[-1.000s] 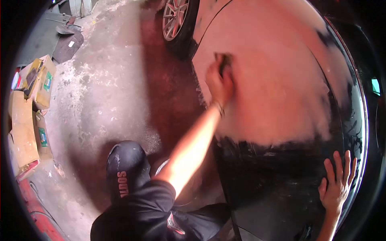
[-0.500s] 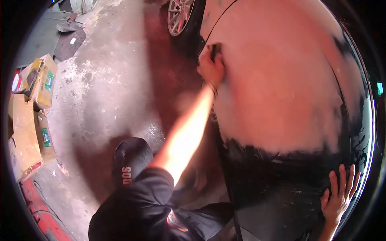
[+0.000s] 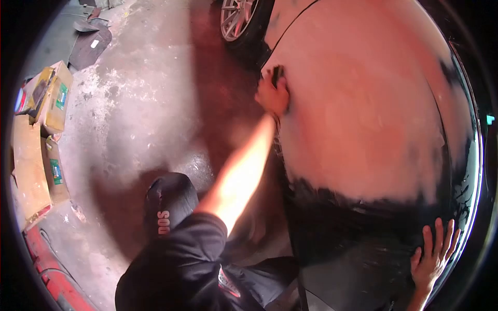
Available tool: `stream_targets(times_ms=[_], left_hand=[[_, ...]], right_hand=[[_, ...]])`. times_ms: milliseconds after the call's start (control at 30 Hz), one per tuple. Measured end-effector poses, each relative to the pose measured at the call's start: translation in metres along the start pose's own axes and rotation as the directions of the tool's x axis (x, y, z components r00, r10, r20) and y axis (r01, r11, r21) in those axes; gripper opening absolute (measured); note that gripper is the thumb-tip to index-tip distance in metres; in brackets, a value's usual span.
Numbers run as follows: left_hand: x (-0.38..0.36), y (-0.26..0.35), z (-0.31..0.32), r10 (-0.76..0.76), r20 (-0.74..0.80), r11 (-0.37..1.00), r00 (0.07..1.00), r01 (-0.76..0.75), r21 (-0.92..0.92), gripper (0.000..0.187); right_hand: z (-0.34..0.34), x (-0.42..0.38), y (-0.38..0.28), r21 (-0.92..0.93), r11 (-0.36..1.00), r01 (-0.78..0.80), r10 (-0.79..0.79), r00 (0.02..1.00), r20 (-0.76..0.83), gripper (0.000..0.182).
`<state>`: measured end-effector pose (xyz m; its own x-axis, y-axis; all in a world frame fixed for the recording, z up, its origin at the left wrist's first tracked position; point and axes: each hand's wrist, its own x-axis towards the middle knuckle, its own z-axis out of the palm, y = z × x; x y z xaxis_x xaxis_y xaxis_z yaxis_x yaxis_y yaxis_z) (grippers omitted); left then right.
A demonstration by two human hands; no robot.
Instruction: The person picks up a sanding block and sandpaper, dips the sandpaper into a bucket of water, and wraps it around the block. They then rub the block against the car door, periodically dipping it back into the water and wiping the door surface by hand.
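Note:
My left hand is at the lower edge of a car's side panel, near a curved seam. Its fingers are closed around a small dark block, partly hidden by them. The panel is dull pinkish over a large area, with ragged borders against glossy black. My right hand lies spread on the black part at the lower right, fingers apart, holding nothing.
A wheel stands beyond my left hand. Cardboard boxes and a red metal piece lie along the left on the stained floor. Dark cloth with pale letters is beside my left arm.
My left hand has moved a little back toward me along the panel edge, still with the dark block. My right hand stays spread on the panel. The view has shifted slightly.

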<state>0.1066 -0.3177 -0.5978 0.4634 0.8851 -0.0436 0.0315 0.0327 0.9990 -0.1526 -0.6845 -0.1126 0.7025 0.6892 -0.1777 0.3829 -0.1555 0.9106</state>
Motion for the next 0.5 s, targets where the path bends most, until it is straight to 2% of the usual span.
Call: stream_targets(times_ms=[33,133,167,200,233,267,367,400,467,500], left_hand=[[0.011,-0.007,0.002,-0.021,-0.022,0.997,1.000,0.023,0.076,0.049],[-0.022,0.012,-0.011,-0.108,0.091,0.976,0.990,0.123,-0.180,0.047],[-0.061,0.005,0.003,-0.035,-0.011,0.974,0.999,0.032,-0.226,0.045],[-0.110,0.039,-0.027,-0.067,0.128,0.987,0.990,0.084,-0.134,0.051],[-0.166,0.025,-0.016,0.086,-0.011,0.957,0.996,-0.085,-0.276,0.044],[-0.198,0.059,-0.058,0.164,0.054,0.961,0.985,-0.147,-0.236,0.043],[-0.169,0.022,-0.043,0.203,0.091,0.952,0.975,-0.174,-0.252,0.045],[-0.130,-0.001,-0.027,0.237,0.049,0.950,0.970,-0.221,-0.220,0.048],[-0.056,-0.021,-0.003,0.053,-0.024,0.999,0.998,-0.053,0.010,0.053],[-0.025,-0.022,-0.003,-0.048,0.037,0.998,0.998,0.046,0.040,0.054]], right_hand=[[-0.002,-0.001,-0.001,0.015,1.000,-0.002,0.002,1.000,0.013,0.048],[-0.003,0.000,-0.003,0.031,1.000,-0.003,0.004,1.000,-0.013,0.048],[-0.003,0.000,-0.003,0.020,1.000,-0.003,0.003,1.000,-0.023,0.048],[-0.001,0.000,-0.004,0.012,1.000,0.000,0.000,1.000,-0.029,0.048],[0.001,0.000,-0.004,0.003,1.000,0.004,-0.004,0.999,-0.034,0.048],[0.002,-0.001,-0.003,-0.005,1.000,0.003,-0.003,1.000,-0.024,0.048],[0.008,-0.002,-0.001,-0.023,1.000,-0.001,0.001,1.000,-0.010,0.048],[0.009,-0.001,0.000,-0.020,1.000,0.000,0.000,1.000,-0.008,0.048],[0.005,-0.002,0.000,-0.007,1.000,0.015,-0.015,1.000,-0.020,0.048],[0.003,0.001,0.001,-0.018,1.000,0.018,-0.018,1.000,-0.013,0.048]])
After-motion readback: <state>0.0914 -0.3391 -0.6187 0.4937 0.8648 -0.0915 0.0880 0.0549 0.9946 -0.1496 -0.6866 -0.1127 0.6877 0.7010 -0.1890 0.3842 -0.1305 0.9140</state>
